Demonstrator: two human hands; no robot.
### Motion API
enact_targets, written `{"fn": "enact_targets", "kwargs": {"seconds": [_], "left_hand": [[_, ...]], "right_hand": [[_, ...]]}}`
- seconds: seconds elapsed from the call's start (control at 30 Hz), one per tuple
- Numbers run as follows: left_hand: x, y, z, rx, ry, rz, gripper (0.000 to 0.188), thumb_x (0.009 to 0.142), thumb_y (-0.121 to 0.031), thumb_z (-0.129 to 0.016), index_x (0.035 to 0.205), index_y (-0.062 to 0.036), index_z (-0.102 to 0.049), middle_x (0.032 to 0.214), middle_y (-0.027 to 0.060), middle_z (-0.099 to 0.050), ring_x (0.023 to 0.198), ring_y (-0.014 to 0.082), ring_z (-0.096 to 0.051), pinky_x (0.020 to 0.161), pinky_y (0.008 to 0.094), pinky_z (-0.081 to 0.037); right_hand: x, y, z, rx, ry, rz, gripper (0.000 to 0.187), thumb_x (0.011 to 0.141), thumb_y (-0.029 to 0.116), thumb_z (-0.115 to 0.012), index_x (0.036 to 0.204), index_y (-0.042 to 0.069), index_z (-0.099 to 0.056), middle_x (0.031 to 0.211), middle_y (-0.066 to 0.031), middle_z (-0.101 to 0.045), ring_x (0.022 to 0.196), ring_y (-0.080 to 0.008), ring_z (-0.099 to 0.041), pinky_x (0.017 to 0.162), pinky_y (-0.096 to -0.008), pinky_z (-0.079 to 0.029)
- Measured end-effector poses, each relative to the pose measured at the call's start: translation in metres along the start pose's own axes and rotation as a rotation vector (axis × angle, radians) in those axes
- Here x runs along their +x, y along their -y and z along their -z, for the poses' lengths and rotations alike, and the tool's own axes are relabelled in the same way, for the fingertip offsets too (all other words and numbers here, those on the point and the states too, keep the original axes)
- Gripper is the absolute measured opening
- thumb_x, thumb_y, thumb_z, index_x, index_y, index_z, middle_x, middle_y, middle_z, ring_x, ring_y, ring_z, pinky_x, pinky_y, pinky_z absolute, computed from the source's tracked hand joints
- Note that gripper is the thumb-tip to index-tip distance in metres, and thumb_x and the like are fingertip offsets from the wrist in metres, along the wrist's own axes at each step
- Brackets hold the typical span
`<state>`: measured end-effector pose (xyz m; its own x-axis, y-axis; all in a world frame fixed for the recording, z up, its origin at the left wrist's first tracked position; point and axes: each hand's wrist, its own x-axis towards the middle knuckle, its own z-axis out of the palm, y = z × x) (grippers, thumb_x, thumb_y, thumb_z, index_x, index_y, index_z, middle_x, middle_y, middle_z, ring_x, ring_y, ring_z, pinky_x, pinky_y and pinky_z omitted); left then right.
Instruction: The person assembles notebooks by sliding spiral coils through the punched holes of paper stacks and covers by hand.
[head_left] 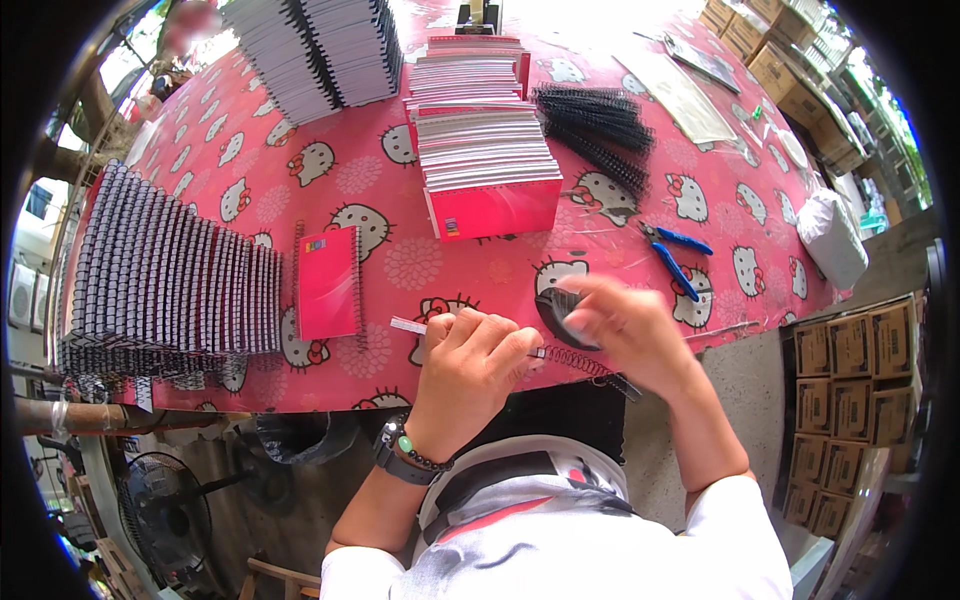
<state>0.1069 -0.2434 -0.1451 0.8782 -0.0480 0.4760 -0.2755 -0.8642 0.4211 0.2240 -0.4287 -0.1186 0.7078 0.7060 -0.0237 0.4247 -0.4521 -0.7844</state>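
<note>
My left hand [470, 375] is closed around a thin notebook [408, 325] turned edge-on at the table's front edge; most of it is hidden by my fingers. A dark spiral coil [575, 360] runs out from its right end, past the edge of the table. Over that coil, my right hand [625, 335] is smeared by motion, so what its fingers do is unclear. Beside its fingertips is a dark rounded object [560, 318], partly covered. Blue-handled pliers [675, 258] lie on the table to the right. A pink spiral notebook [328, 283] lies flat to the left.
Stacked spiral-bound notebooks [170, 265] fill the table's left side. Pink-covered unbound pads [488, 150] stand in a row at the middle, beside loose black coils [595, 125]. White notebooks [320, 50] tower behind. Cardboard boxes [850, 400] and a fan [165, 510] stand below the table.
</note>
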Motion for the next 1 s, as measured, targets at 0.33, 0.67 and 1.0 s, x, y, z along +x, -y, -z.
{"fn": "enact_targets", "kwargs": {"seconds": [0.33,0.67,1.0], "left_hand": [[0.003,0.000,0.003,0.040,0.056,-0.073,0.020,0.080,-0.031,-0.067,0.090,-0.0150,-0.062,0.091,-0.0026,-0.062,0.086,0.0167,-0.057,0.080,0.0356,-0.034],[-0.001,0.000,0.011,-0.005,0.136,-0.031,0.028,0.078,-0.034,-0.068,0.097,-0.0155,-0.062,0.095,-0.0015,-0.063,0.093,0.0175,-0.059,0.093,0.0404,-0.033],[-0.006,0.031,0.012,0.038,-0.044,0.054,0.025,0.059,-0.030,-0.081,0.070,-0.0156,-0.063,0.071,-0.0042,-0.059,0.084,0.0170,-0.056,0.103,0.0485,-0.021]], "right_hand": [[0.006,-0.064,0.003,-0.106,-0.566,-0.087,0.040,0.072,0.007,-0.075,0.105,0.004,-0.053,0.097,-0.0121,-0.059,0.080,-0.0248,-0.060,0.074,-0.0342,-0.049],[0.013,-0.049,-0.010,-0.565,-0.241,0.047,0.065,0.061,0.040,-0.083,0.114,0.014,-0.058,0.135,-0.0247,-0.040,0.118,-0.0394,-0.041,0.099,-0.0497,-0.037],[0.007,-0.023,-0.005,0.485,0.349,0.234,0.054,0.071,0.052,-0.071,0.100,0.006,-0.069,0.121,-0.0202,-0.057,0.117,-0.0328,-0.049,0.099,-0.0440,-0.035]]}}
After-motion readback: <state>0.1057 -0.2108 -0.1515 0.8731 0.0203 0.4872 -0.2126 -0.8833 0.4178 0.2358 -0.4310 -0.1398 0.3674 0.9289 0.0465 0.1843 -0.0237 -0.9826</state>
